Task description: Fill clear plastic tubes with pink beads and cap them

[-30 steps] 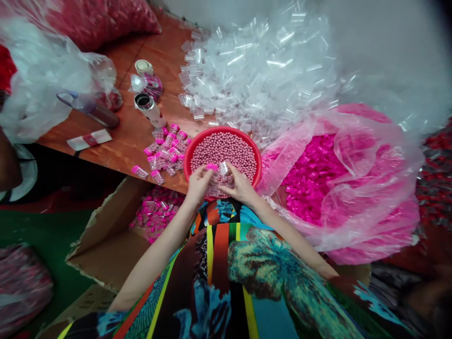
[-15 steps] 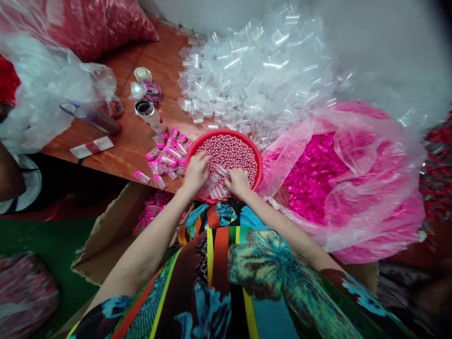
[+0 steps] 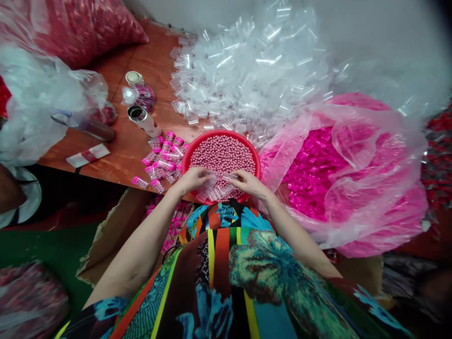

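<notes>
A red basin (image 3: 186,160) full of small pink beads (image 3: 226,151) stands at the table's front edge. Over its left side, my left hand (image 3: 194,180) is closed, with a clear plastic tube (image 3: 212,177) at its fingertips. My right hand (image 3: 248,182) pinches another clear plastic tube (image 3: 231,177) above the beads. Between and below the hands, several clear tubes (image 3: 219,192) lie on the beads near the front rim. Left of the basin is a heap of bead-filled tubes with pink caps (image 3: 163,165).
Clear empty tubes (image 3: 243,70) form a big pile behind the basin. To the right sits a pink plastic bag (image 3: 384,188) of bright pink caps (image 3: 314,174). An open metal flask (image 3: 144,120) and a purple-lidded bottle (image 3: 84,125) are at left. Below the edge is a cardboard box (image 3: 109,230).
My right hand has shifted right and now pinches a tube. My left hand has come lower, with a tube at its fingertips. The whole view has shifted slightly.
</notes>
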`<state>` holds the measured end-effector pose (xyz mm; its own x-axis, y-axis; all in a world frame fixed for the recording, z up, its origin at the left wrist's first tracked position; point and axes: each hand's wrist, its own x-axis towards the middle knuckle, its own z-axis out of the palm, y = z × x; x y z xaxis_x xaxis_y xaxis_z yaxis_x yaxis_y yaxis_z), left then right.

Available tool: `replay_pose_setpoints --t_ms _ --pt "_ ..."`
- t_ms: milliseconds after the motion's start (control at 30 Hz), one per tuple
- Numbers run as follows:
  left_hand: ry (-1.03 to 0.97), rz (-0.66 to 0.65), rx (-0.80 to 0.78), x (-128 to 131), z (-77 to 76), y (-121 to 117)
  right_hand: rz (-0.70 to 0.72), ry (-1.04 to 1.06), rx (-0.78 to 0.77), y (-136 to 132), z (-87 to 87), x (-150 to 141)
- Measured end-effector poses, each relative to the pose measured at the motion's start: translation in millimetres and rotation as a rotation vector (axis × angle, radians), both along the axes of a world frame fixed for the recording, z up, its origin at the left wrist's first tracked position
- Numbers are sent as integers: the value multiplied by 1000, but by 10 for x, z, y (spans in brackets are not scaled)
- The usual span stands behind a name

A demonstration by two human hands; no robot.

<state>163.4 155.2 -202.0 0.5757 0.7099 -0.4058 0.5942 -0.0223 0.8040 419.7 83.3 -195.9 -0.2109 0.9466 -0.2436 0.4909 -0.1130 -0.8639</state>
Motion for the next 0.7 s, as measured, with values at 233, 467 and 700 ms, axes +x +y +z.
replay_pose_setpoints --t_ms 233,467,700 --pt "-35 96 80 502 49 -295 -142 69 14 106 -87 -374" --pt "397 -141 521 545 200 -193 -252 -64 -31 50 -143 -279" --pt "514 -186 430 686 -13 233 154 -466 46 -113 -58 -351"
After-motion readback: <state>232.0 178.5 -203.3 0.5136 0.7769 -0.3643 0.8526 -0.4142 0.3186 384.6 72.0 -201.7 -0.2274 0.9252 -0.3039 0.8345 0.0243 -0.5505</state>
